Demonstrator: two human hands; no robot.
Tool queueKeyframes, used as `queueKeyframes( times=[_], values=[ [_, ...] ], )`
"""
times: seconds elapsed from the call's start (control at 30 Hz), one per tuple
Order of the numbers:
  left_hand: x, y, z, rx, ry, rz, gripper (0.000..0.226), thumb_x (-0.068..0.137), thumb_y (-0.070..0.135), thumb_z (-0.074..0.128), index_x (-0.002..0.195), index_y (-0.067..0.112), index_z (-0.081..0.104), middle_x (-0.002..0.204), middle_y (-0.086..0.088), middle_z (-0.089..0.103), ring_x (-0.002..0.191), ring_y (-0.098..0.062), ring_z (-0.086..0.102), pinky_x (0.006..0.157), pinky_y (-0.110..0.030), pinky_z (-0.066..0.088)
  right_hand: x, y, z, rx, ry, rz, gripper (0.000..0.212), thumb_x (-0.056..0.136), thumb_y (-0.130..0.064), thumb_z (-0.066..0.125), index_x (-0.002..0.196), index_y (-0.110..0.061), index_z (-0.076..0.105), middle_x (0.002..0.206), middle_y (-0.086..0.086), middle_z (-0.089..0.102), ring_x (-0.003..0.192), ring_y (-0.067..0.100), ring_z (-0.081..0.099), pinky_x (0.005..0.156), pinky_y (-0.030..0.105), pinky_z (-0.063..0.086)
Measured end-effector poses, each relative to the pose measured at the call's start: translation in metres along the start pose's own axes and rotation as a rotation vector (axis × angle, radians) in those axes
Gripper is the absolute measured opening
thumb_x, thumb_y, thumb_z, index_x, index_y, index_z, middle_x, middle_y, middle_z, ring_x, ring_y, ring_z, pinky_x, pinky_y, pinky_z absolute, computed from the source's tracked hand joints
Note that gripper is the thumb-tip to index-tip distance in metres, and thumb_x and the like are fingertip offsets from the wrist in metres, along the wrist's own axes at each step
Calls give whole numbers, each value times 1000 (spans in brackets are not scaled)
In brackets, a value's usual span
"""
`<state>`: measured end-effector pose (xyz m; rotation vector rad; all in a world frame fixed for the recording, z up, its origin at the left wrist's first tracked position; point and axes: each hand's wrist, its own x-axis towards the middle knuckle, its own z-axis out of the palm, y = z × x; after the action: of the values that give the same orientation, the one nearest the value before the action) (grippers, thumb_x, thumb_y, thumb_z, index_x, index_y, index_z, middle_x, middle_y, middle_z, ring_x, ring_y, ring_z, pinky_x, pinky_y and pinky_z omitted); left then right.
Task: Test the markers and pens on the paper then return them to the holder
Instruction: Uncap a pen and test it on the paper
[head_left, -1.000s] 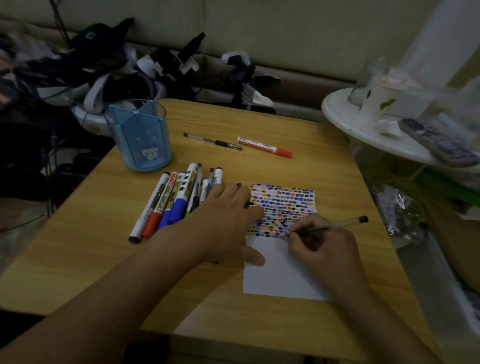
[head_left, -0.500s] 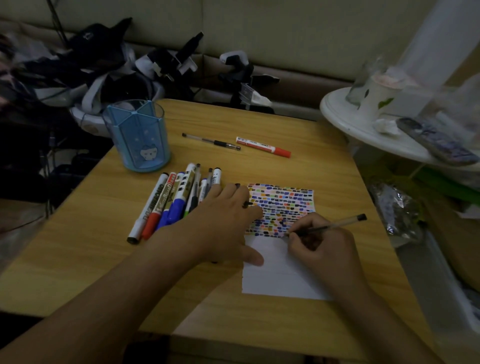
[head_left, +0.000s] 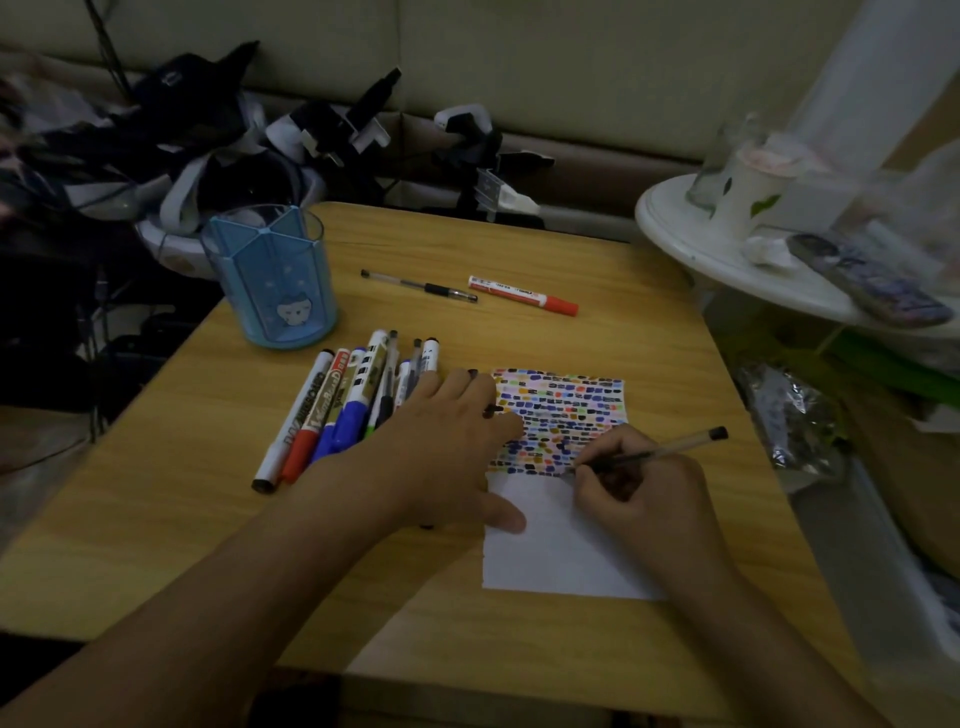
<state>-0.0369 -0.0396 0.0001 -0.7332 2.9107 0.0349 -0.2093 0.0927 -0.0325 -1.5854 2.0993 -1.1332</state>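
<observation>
On the desk (head_left: 218, 519), my right grip (head_left: 641, 491) pinches a clear pen (head_left: 670, 449), tip at the paper (head_left: 558, 525); my left grip (head_left: 447, 462) lies flat, fingers released, on the paper's left edge, markers (head_left: 343, 405) just beyond, blue holder (head_left: 272, 275) farther left

Dim rm; wood table (head_left: 519, 649), beige sofa (head_left: 519, 62) behind, white side table (head_left: 675, 228) rt.

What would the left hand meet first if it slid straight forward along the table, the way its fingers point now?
Probably the coloured test marks on the white paper sheet, since the left hand points up and right with fingertips at that edge. Farther on, the red-capped white marker lies roughly in line.
</observation>
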Motion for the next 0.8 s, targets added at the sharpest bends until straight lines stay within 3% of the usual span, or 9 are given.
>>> queueKeyframes(
  times=[0.1, 0.23, 0.47, 0.6, 0.67, 0.8],
  values=[
    [0, 0, 0, -5, -3, 6, 90, 77, 85, 46, 149, 33, 29, 150, -3, 25, 136, -26, 21, 113, -45, 20, 1, 1, -2, 84, -1, 64, 18, 87, -9, 71, 85, -27, 68, 72, -12, 69, 72, 0, 65, 60, 11, 48],
    [-2, -1, 1, -17, 32, 15, 91, 75, 86, 46, 148, 33, 33, 141, -3, 31, 129, -24, 25, 110, -42, 22, 4, 0, -8, 235, 35, 138, 16, 89, -10, 70, 87, -25, 66, 75, -7, 69, 67, 11, 66, 60, 27, 53],
    [1, 3, -5, -247, 158, 0, 79, 89, 72, 42, 154, 39, 12, 128, 8, 41, 115, -13, 33, 99, -33, 28, 8, -11, -14, 437, 46, 177, 10, 85, -10, 76, 89, -16, 69, 74, 1, 73, 66, 14, 69, 57, 18, 50],
    [1, 8, -12, -435, 223, 23, 69, 93, 61, 49, 151, 38, 20, 90, 24, 36, 85, -1, 31, 75, -23, 28, 10, -15, -12, 609, 12, 219, 12, 94, -6, 63, 94, -14, 72, 77, 4, 75, 69, 14, 71, 60, 21, 53],
    [1, 9, -11, -489, 222, 35, 63, 94, 57, 51, 148, 39, 24, 87, 25, 40, 85, 1, 38, 70, -19, 30, 10, -20, -12, 695, 4, 241, 18, 98, -5, 54, 96, -12, 71, 77, 7, 75, 68, 16, 71, 61, 21, 54],
    [2, 13, -12, -593, 203, 50, 53, 97, 50, 52, 144, 39, 30, 91, 15, 53, 87, -1, 48, 73, -29, 45, 12, -27, -14, 748, 6, 204, 8, 97, -6, 56, 91, -11, 61, 74, 11, 74, 65, 19, 70, 57, 24, 54]
  ],
)
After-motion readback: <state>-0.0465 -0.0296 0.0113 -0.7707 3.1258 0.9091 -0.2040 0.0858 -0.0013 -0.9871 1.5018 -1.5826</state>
